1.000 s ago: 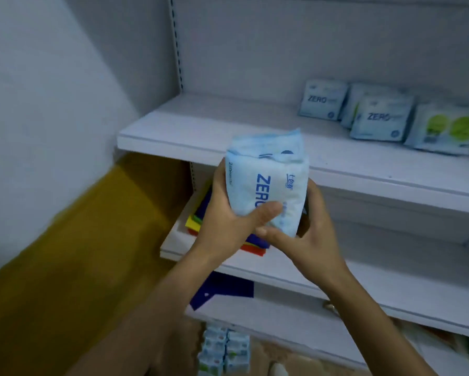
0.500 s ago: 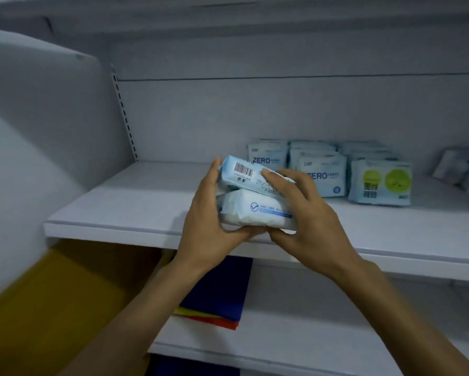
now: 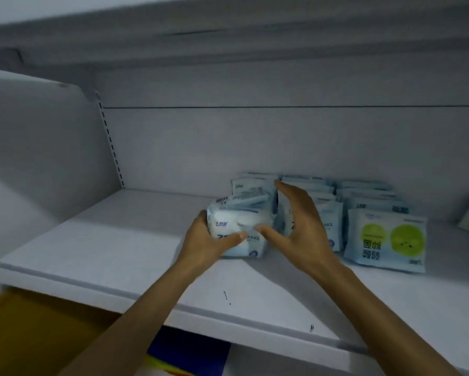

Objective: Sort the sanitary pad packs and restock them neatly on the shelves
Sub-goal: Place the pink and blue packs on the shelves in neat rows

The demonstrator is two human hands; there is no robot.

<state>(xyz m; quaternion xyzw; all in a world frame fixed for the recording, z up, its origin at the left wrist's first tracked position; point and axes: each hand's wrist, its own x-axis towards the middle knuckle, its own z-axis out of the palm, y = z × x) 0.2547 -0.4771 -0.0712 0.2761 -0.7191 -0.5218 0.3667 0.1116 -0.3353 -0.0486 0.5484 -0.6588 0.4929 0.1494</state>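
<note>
Watching the white shelf [image 3: 114, 248] against its grey back panel [image 3: 255, 145], I see the left hand [image 3: 206, 241] gripping a pale blue pack [image 3: 238, 223] standing there, the right hand [image 3: 304, 229] beside it, fingers spread. The neighbouring pack [image 3: 385, 240] shows green circles; its lettering blurs.

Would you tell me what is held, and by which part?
The left hand grips the blue pack by its left end; the right hand only touches its front.

I am getting a dim, bluish picture; soft shadows are falling across the shelf [image 3: 106, 248], details are blurring, edges are bowing.
</note>
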